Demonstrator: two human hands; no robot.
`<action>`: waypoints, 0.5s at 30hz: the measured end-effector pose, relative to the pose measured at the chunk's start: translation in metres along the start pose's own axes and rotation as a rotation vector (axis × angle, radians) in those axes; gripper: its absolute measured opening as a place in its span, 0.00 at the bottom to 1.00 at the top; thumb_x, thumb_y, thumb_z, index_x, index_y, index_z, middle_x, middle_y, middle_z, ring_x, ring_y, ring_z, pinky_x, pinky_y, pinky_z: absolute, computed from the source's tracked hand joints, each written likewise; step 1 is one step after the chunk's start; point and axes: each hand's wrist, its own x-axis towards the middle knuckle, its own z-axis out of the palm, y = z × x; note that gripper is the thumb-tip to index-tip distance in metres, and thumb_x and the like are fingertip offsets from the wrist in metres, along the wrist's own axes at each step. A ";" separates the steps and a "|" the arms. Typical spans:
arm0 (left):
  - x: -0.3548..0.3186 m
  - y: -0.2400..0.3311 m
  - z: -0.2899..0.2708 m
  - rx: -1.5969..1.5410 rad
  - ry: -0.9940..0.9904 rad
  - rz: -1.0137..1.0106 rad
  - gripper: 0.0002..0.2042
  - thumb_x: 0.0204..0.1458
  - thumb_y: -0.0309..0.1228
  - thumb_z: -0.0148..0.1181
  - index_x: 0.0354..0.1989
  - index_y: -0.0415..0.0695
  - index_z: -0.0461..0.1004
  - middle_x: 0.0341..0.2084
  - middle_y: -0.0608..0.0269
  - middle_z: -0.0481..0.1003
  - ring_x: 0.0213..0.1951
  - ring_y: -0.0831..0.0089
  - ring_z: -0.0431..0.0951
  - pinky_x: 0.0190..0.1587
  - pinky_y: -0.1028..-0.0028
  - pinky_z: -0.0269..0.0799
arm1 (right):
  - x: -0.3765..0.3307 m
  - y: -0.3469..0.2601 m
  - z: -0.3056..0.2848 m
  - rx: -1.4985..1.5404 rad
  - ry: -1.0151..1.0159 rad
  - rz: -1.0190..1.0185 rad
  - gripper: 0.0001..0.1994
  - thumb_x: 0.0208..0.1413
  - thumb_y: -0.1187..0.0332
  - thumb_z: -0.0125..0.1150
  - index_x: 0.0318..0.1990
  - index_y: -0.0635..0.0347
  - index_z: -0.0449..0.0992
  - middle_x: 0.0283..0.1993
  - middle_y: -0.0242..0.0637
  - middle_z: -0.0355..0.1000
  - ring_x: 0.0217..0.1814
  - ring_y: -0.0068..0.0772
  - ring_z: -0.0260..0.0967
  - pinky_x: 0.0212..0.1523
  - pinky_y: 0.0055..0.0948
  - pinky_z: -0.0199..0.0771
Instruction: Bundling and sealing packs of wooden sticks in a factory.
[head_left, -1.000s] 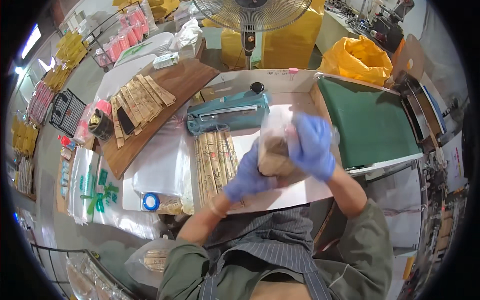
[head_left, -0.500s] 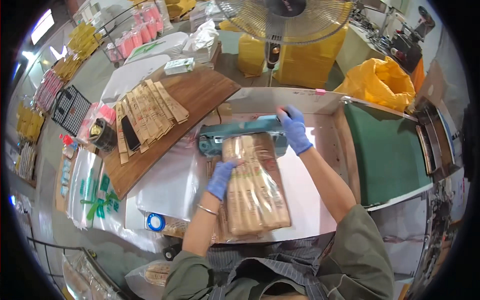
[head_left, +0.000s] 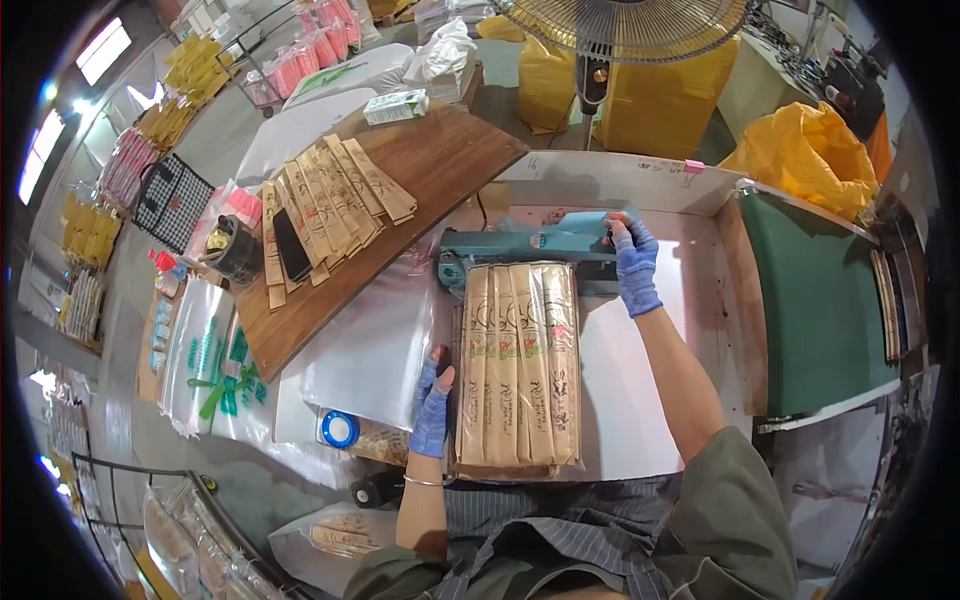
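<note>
A clear bag of long tan paper packets [head_left: 518,365] lies flat in front of me, its far end under the bar of a teal heat sealer [head_left: 525,248]. My right hand [head_left: 634,262], in a blue glove, presses down on the right end of the sealer bar. My left hand [head_left: 433,410], also in a blue glove, rests against the near left edge of the bag. The white tabletop [head_left: 630,380] lies under the bag.
A wooden board [head_left: 400,190] at the left carries a fan of tan packets [head_left: 325,205] and a black cup [head_left: 236,250]. Clear plastic bags [head_left: 360,350] lie beside the bag, a blue tape roll [head_left: 340,430] near them. A green mat [head_left: 815,310] lies at the right, a fan [head_left: 620,25] and yellow sacks [head_left: 810,150] behind.
The bag was held up in both hands, then laid flat with its end in the sealer. My right hand has moved onto the sealer bar and my left has slid down the bag's side.
</note>
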 end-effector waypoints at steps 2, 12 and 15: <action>0.000 0.013 0.010 0.062 0.029 -0.036 0.26 0.51 0.35 0.56 0.57 0.37 0.60 0.56 0.60 0.62 0.59 0.71 0.58 0.62 0.71 0.48 | -0.002 -0.005 0.006 0.061 0.033 0.002 0.06 0.53 0.72 0.56 0.37 0.62 0.76 0.27 0.29 0.71 0.25 0.16 0.65 0.27 0.15 0.67; -0.032 0.021 0.012 0.200 -0.092 -0.246 0.47 0.29 0.35 0.73 0.59 0.34 0.53 0.54 0.50 0.60 0.55 0.63 0.62 0.55 0.69 0.60 | -0.237 -0.019 0.027 -0.199 -0.133 0.496 0.33 0.52 0.63 0.58 0.60 0.68 0.50 0.54 0.43 0.60 0.53 0.34 0.60 0.53 0.30 0.62; -0.119 0.019 0.013 -0.094 -0.151 -0.241 0.42 0.33 0.30 0.71 0.59 0.39 0.54 0.54 0.56 0.62 0.57 0.67 0.57 0.59 0.69 0.54 | -0.308 -0.086 -0.036 -0.022 -0.334 1.056 0.32 0.48 0.67 0.61 0.60 0.61 0.53 0.53 0.42 0.62 0.52 0.35 0.62 0.51 0.33 0.66</action>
